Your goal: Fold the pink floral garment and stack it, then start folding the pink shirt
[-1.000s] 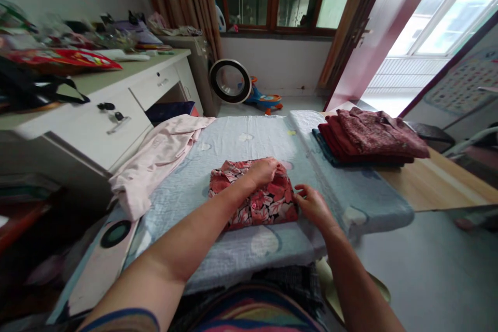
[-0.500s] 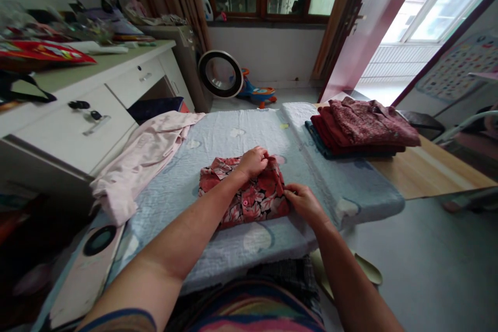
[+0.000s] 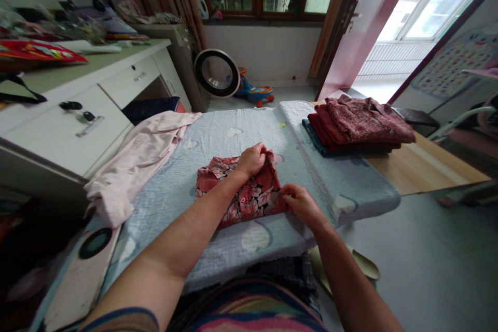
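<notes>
A red, black and white leaf-patterned shirt (image 3: 254, 201) lies folded on the blue bed cover (image 3: 233, 241), its collar toward the left and a button showing near the front. My left hand (image 3: 252, 160) reaches across it, fingers closed on the cloth at the far right corner. At the shirt's right edge, low down, my right hand (image 3: 299, 199) pinches the fabric between thumb and fingers. My left forearm hides part of the shirt's middle.
Folded dark red and teal clothes (image 3: 358, 127) are stacked at the right, by a wooden board (image 3: 420, 168). Pale pink clothing (image 3: 143, 150) lies along the left edge, beside a white drawer cabinet (image 3: 66, 135). An open round washer door (image 3: 217, 73) and a toy car (image 3: 257, 91) are beyond.
My right hand has slid slightly down along the shirt's right edge. My left hand keeps its grip on the far corner. The view has shifted a little.
</notes>
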Action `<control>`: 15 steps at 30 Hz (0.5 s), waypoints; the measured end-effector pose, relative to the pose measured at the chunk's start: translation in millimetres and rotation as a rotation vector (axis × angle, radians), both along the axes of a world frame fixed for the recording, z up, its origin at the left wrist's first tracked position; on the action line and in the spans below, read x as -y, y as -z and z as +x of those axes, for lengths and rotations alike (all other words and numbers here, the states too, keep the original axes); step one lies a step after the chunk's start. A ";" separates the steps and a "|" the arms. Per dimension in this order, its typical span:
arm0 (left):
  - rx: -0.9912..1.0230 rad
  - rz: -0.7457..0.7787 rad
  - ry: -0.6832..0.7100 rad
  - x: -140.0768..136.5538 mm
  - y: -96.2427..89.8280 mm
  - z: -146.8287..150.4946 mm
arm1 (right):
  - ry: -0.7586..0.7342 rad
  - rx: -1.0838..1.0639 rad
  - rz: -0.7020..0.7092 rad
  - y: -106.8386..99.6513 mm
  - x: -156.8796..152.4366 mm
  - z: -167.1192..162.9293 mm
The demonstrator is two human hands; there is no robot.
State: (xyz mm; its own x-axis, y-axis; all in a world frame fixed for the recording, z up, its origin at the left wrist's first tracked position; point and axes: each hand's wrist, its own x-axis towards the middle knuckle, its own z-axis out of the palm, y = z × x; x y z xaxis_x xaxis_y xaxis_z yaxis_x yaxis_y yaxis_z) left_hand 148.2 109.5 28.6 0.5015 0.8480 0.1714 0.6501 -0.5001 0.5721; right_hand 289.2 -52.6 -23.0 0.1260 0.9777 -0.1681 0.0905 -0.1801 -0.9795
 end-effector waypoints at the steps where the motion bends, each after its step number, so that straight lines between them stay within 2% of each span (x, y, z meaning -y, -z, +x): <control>1: -0.005 0.009 -0.010 1.4 1.1 0.7 | 0.022 -0.020 -0.008 -2.8 0.6 0.3; 3: -0.001 0.019 -0.017 3.8 3.7 1.3 | 0.035 -0.074 -0.030 -9.9 2.9 0.3; 7: 0.054 0.023 -0.019 4.9 7.0 0.4 | -0.076 -0.091 -0.096 -20.9 8.7 -1.3; 9: 0.088 0.031 0.004 4.1 7.1 0.0 | -0.107 -0.005 -0.094 -19.3 9.4 -2.2; 11: 0.122 0.049 0.012 3.3 6.4 0.0 | -0.075 0.103 -0.058 -13.1 8.0 -2.9; 15: 0.170 0.109 -0.057 3.1 7.3 0.9 | -0.009 0.162 -0.015 -2.9 4.3 -4.0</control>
State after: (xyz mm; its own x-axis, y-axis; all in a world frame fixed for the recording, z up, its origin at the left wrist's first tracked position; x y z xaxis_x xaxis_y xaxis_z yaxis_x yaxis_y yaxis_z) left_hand 149.1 106.4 21.3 0.4091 0.8463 0.3413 0.5783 -0.5297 0.6204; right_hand 285.2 -56.8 -20.1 0.1441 0.9763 -0.1613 0.2485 -0.1935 -0.9491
